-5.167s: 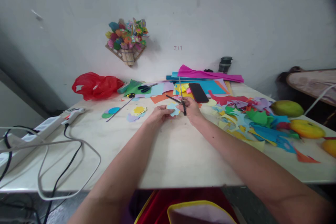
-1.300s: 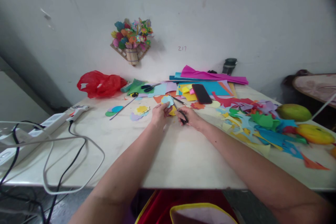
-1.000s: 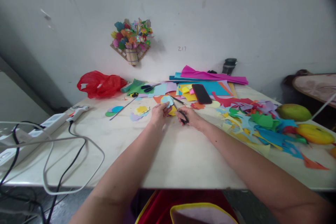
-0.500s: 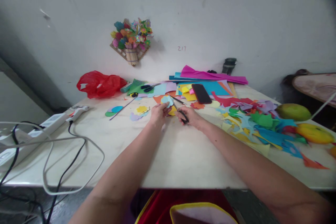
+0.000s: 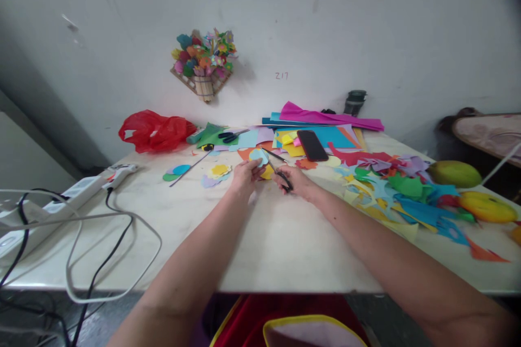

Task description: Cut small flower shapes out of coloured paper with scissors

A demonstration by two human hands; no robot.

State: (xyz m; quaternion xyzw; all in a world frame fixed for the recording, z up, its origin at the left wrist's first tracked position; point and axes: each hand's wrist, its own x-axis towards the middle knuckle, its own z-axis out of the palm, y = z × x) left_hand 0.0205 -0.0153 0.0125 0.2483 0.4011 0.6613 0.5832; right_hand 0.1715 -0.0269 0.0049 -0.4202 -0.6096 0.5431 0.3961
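My left hand [image 5: 245,175] is closed on a small light-blue paper cutout [image 5: 258,156], with a yellow piece [image 5: 267,173] just below it. My right hand [image 5: 296,181] grips black-handled scissors [image 5: 278,169], whose blades are spread and point up-left at the cutout. Both hands rest low over the pale table [image 5: 268,238], near its middle. A yellow paper flower [image 5: 220,169] and blue and green paper discs [image 5: 177,171] lie to the left of my hands.
Coloured paper sheets [image 5: 321,124] and a black phone [image 5: 312,145] lie behind the hands. Paper scraps [image 5: 402,190] and mangoes [image 5: 455,173] cover the right side. A red bag [image 5: 152,130], a second pair of scissors [image 5: 228,134], a glue gun [image 5: 118,172] and cables [image 5: 93,249] are at left.
Since five seconds ago the scissors have tilted from upright to pointing up-left, and the cutout has risen slightly. Over the last second both hands have stayed almost still.
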